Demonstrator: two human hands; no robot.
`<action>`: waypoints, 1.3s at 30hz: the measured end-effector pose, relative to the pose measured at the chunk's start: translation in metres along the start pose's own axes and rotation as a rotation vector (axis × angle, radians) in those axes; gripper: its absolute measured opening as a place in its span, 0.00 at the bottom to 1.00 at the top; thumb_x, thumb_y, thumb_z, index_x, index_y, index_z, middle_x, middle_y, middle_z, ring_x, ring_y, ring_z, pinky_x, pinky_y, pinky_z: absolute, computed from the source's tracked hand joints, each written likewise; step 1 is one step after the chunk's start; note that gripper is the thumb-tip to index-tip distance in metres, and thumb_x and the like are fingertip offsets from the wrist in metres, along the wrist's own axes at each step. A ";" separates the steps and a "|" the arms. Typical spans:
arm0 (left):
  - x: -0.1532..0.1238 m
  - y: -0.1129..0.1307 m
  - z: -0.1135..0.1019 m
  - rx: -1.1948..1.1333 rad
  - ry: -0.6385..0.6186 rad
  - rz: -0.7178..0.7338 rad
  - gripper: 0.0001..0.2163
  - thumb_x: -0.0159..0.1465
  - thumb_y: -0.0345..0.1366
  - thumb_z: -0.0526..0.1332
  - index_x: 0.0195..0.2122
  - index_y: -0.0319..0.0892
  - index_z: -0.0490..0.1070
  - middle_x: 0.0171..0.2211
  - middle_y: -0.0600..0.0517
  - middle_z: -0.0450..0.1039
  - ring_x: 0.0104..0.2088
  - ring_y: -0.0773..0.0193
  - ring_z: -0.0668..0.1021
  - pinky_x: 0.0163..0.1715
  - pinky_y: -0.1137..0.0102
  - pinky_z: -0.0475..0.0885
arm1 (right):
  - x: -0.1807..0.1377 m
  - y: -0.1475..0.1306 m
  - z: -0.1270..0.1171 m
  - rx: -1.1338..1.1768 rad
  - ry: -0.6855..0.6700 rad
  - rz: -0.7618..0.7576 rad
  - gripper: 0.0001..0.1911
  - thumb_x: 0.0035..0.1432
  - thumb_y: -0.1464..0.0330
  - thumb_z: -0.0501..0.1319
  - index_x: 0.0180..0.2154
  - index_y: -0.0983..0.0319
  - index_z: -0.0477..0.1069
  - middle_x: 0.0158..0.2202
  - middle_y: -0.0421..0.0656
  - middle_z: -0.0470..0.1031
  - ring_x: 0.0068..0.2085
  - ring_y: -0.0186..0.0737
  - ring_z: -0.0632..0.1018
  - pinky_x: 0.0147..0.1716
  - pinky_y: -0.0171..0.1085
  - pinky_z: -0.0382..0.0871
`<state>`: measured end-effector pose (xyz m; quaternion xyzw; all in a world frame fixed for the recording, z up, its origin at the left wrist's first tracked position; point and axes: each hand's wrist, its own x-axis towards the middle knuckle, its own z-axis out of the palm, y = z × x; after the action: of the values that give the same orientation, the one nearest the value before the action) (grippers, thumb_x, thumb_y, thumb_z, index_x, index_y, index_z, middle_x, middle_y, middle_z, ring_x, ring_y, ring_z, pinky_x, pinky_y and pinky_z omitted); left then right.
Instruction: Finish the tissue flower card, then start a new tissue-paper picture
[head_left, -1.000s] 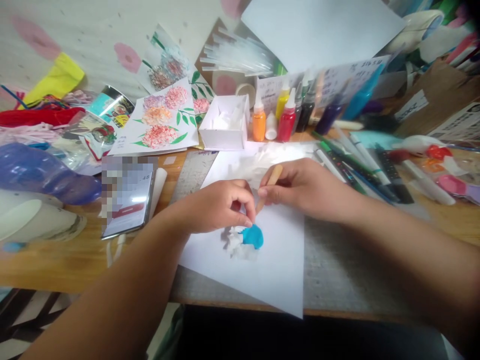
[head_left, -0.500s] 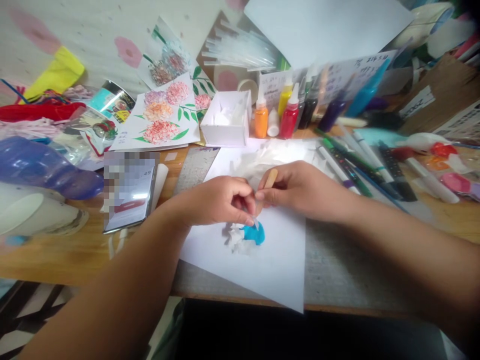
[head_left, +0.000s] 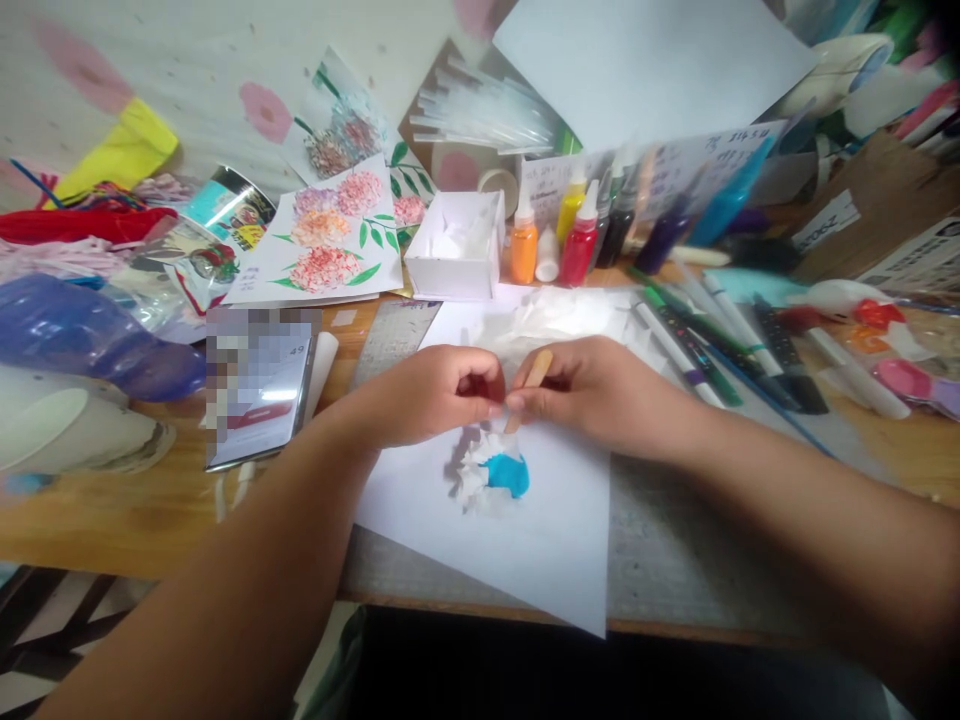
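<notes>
A white sheet of paper lies on the desk before me with a blue blob ringed on its left by small crumpled white tissue bits. My right hand pinches a wooden stick whose lower end points down at the tissue bits. My left hand is curled with its fingertips pinched together right against the stick, just above the blob; what it holds is hidden.
Behind stand a white box, paint bottles and a pile of white tissue. Markers lie right, a phone and flower pictures left. The desk edge runs near me.
Both hands lifted slightly away from the blue blob and pinched closer together at the stick. More white tissue bits now show beside the blob.
</notes>
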<state>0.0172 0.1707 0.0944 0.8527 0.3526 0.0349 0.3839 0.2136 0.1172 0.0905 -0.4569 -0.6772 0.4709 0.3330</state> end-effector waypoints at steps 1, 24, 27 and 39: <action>0.001 0.000 0.001 0.024 0.074 0.005 0.04 0.60 0.36 0.60 0.31 0.42 0.69 0.24 0.58 0.69 0.25 0.71 0.70 0.25 0.76 0.64 | -0.001 -0.001 -0.006 0.010 0.051 0.000 0.09 0.52 0.65 0.64 0.23 0.62 0.71 0.22 0.39 0.76 0.26 0.34 0.74 0.27 0.34 0.66; -0.001 0.019 0.011 0.298 0.312 0.217 0.04 0.60 0.30 0.60 0.30 0.42 0.74 0.32 0.55 0.67 0.33 0.68 0.71 0.34 0.72 0.64 | -0.007 -0.010 -0.033 -0.098 0.314 -0.155 0.12 0.52 0.63 0.66 0.21 0.60 0.70 0.21 0.40 0.73 0.24 0.36 0.72 0.23 0.36 0.62; -0.009 0.025 0.007 0.272 0.157 0.278 0.04 0.60 0.29 0.61 0.30 0.43 0.75 0.32 0.55 0.69 0.33 0.69 0.72 0.35 0.73 0.64 | -0.009 -0.011 -0.033 -0.094 0.301 -0.149 0.12 0.53 0.64 0.65 0.21 0.59 0.70 0.21 0.40 0.74 0.24 0.35 0.72 0.23 0.36 0.63; -0.008 0.026 0.013 0.264 -0.053 0.352 0.06 0.60 0.28 0.61 0.28 0.43 0.75 0.38 0.53 0.66 0.40 0.67 0.72 0.43 0.73 0.65 | -0.006 -0.008 -0.022 -0.136 -0.031 -0.103 0.09 0.53 0.67 0.63 0.22 0.61 0.70 0.22 0.39 0.75 0.25 0.34 0.73 0.26 0.35 0.64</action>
<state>0.0302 0.1456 0.1041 0.9445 0.1899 0.0326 0.2662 0.2330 0.1175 0.1052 -0.4354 -0.7354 0.4132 0.3144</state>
